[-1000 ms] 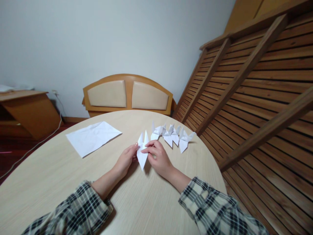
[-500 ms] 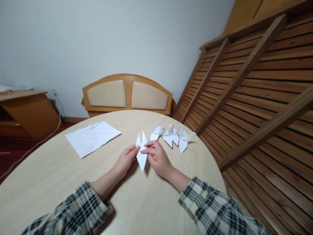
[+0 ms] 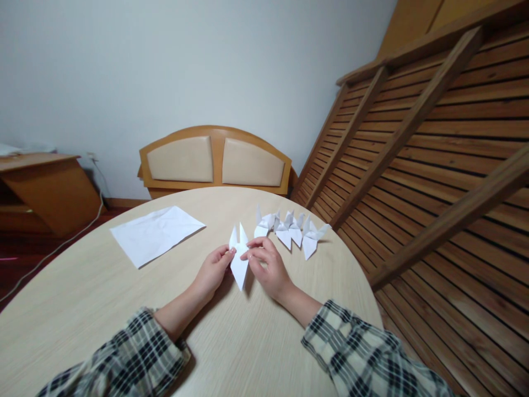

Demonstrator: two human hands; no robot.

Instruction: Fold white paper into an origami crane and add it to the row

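Note:
A folded white paper piece (image 3: pixel 239 270) is held just above the middle of the table, two narrow points at its far end and one broad point toward me. My left hand (image 3: pixel 216 267) pinches its left edge, thumb on top. Closed at its right edge is my right hand (image 3: pixel 268 267), with thumb and fingertips on the paper; its lower fingers are curled and partly hidden. Several folded paper cranes (image 3: pixel 285 231) stand in a row just beyond my right hand.
White paper sheets (image 3: pixel 157 234) with creases lie on the left of the round wooden table (image 3: pixel 124 309). Behind the table stands a padded headboard (image 3: pixel 215 160). A slatted wooden frame (image 3: pixel 433 165) leans along the right side. A cable (image 3: pixel 93 220) runs down by the desk (image 3: pixel 45 187).
The fingers of my right hand have shifted slightly on the paper's right edge. My left hand keeps the same pinch, and the other things stay put.

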